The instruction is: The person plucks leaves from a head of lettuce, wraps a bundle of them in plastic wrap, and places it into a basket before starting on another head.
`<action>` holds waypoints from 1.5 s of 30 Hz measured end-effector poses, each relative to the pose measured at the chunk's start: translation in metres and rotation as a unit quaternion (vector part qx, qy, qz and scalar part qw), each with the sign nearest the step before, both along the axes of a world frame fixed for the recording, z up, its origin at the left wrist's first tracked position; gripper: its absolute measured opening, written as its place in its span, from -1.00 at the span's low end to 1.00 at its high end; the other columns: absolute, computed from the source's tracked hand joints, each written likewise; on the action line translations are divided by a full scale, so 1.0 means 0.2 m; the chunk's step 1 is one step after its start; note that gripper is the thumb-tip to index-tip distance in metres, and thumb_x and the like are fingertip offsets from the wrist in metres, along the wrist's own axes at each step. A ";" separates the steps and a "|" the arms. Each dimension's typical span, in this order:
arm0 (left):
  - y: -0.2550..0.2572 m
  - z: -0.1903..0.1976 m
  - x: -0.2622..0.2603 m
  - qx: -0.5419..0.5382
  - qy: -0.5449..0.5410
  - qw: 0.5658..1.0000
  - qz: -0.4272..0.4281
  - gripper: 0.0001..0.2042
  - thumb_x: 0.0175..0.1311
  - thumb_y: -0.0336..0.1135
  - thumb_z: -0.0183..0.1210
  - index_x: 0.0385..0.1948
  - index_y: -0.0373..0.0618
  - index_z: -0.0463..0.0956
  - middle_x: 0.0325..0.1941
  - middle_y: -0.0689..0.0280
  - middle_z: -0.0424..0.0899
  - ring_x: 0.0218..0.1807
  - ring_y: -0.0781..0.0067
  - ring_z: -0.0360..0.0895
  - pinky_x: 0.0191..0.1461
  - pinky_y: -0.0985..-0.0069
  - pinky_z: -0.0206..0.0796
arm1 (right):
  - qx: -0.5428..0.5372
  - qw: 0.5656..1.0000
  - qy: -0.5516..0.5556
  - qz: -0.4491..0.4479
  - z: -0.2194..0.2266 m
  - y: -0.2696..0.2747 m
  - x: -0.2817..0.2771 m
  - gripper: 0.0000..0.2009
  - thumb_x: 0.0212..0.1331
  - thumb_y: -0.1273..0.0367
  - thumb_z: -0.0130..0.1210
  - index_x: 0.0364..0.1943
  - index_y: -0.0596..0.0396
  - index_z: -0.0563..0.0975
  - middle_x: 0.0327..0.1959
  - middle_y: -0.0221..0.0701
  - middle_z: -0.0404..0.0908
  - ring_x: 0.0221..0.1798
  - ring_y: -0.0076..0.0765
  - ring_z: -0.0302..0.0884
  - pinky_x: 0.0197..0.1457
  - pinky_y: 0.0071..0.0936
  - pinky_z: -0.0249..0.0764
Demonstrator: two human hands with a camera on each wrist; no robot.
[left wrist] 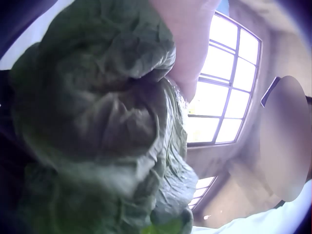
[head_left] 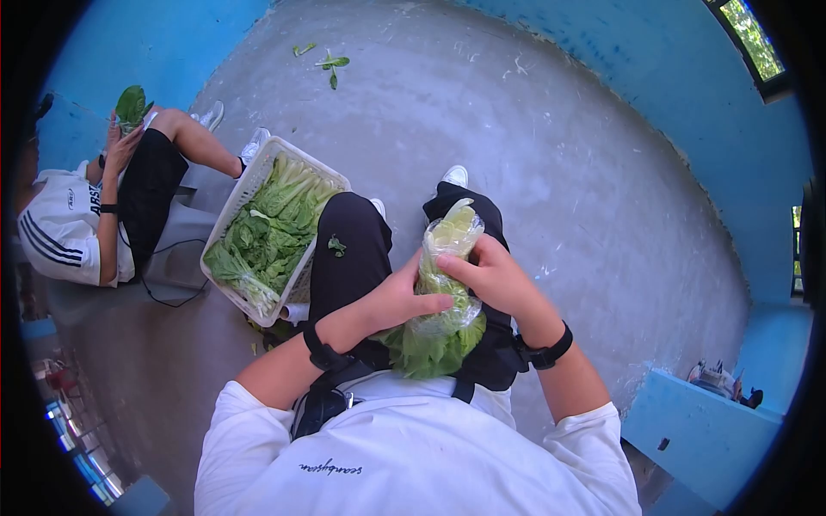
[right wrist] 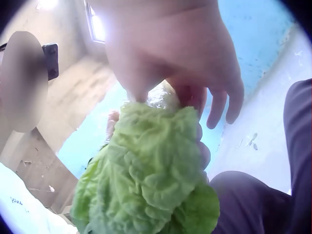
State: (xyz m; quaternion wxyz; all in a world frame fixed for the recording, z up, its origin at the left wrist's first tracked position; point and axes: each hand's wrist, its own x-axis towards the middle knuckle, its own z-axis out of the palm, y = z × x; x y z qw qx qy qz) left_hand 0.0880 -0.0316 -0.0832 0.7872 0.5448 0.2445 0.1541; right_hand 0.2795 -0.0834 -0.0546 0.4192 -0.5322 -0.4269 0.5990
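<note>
A bunch of lettuce [head_left: 434,348] lies over my lap, its pale stalk end pointing away from me and its leaves towards my body. Clear plastic film [head_left: 440,323] wraps its middle. My left hand [head_left: 391,299] grips the bunch from the left, thumb across the film. From the right, my right hand [head_left: 502,279] holds it with the thumb on top near the stalks. Crumpled leaves [right wrist: 156,161] hang below the right hand in the right wrist view. Dark leaves [left wrist: 97,107] fill much of the left wrist view and hide most of the left hand.
A white plastic crate [head_left: 228,215] full of leafy greens stands left of my knee. Beyond it sits another person [head_left: 64,224] holding a leaf bunch [head_left: 132,107]. A leaf scrap [head_left: 337,247] is on my left thigh; loose leaves [head_left: 333,64] lie on the floor.
</note>
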 end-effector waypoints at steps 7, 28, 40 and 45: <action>0.04 0.03 -0.04 -0.194 -0.052 0.978 0.052 -0.37 0.20 -0.22 0.24 0.33 -0.18 0.27 0.21 0.25 0.53 0.25 0.38 0.50 0.36 0.38 0.31 | 0.056 0.990 0.000 -0.129 0.08 -0.04 -0.02 -0.71 0.28 0.37 0.24 0.01 0.24 0.58 -0.10 -0.39 0.67 0.05 -0.46 0.61 0.18 -0.47 0.51; 0.04 -0.06 -0.04 -0.075 -0.051 0.990 0.110 -0.39 0.17 -0.31 0.34 0.25 -0.15 0.27 0.08 0.27 0.54 0.19 0.45 0.51 0.28 0.39 0.35 | 0.144 0.949 -0.266 -0.091 0.16 -0.11 -0.06 -0.90 0.17 0.53 0.26 -0.26 0.25 0.61 -0.30 -0.27 0.67 -0.26 -0.30 0.67 -0.14 -0.45 0.54; -0.03 -0.05 0.03 0.052 0.004 0.972 0.231 -0.66 0.24 -0.52 0.23 0.06 -0.22 0.43 -0.04 0.28 0.64 -0.01 0.50 0.61 0.10 0.45 0.46 | 0.303 0.830 -0.465 -0.059 0.18 -0.15 -0.17 -0.78 -0.01 0.56 0.30 -0.24 0.11 0.60 -0.35 -0.35 0.58 -0.25 -0.20 0.59 -0.16 -0.32 0.48; -0.01 -0.02 0.02 -0.104 -0.106 0.966 0.211 -0.69 0.20 -0.55 0.10 0.01 -0.16 0.41 -0.10 0.31 0.55 0.03 0.44 0.55 0.18 0.45 0.39 | 0.327 0.825 -0.457 -0.064 0.16 -0.14 -0.22 -0.75 -0.10 0.58 0.35 -0.27 0.11 0.62 -0.30 -0.35 0.59 -0.20 -0.15 0.56 -0.15 -0.28 0.51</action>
